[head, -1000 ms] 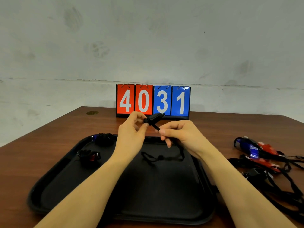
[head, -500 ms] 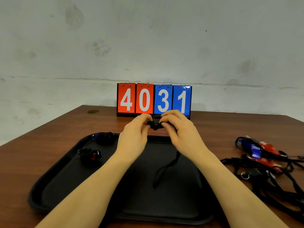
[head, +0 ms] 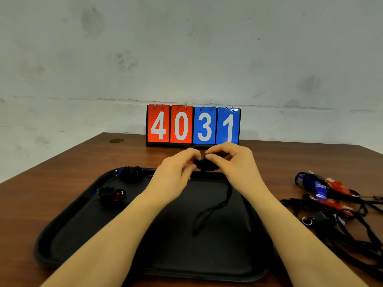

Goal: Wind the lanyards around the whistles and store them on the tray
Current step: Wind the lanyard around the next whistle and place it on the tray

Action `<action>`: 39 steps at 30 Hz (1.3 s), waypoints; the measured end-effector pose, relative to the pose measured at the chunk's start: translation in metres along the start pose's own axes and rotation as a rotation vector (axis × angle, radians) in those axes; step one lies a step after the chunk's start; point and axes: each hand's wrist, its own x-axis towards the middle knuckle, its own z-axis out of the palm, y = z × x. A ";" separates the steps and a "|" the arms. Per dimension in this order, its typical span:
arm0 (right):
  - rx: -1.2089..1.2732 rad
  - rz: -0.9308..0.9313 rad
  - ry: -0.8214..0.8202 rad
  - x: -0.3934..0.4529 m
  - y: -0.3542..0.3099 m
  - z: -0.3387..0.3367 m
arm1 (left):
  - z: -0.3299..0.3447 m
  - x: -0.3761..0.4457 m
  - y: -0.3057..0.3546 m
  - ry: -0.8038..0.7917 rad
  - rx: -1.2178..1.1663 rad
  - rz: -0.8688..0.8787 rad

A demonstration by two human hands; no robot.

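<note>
A black whistle (head: 205, 164) is held above the far edge of the black tray (head: 68, 230). My left hand (head: 176, 172) pinches it from the left. My right hand (head: 232, 162) grips it from the right with curled fingers. Its black lanyard (head: 215, 208) hangs from under my right hand down onto the tray. Two wound whistles lie at the tray's far left: a blue one (head: 131, 172) and a red one (head: 113, 194).
A tangle of blue, red and black whistles with loose lanyards (head: 331, 201) lies on the brown table right of the tray. A flip scoreboard (head: 192, 125) reading 4031 stands at the back against the wall.
My right hand has come up from the lanyard to the whistle, next to my left hand. The loose lanyard has shifted and now trails down to the middle of the tray.
</note>
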 end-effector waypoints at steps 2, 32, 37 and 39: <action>0.118 0.065 0.010 0.000 -0.002 -0.004 | -0.002 -0.001 0.001 -0.010 -0.008 0.001; 0.406 0.182 -0.316 0.001 -0.001 -0.009 | -0.001 0.003 0.007 0.253 -0.281 -0.182; 0.496 0.216 -0.368 0.001 -0.002 -0.011 | 0.001 0.003 -0.001 0.232 -0.076 -0.203; 0.502 0.206 -0.358 0.000 -0.005 -0.012 | 0.002 0.003 -0.002 0.224 -0.006 -0.200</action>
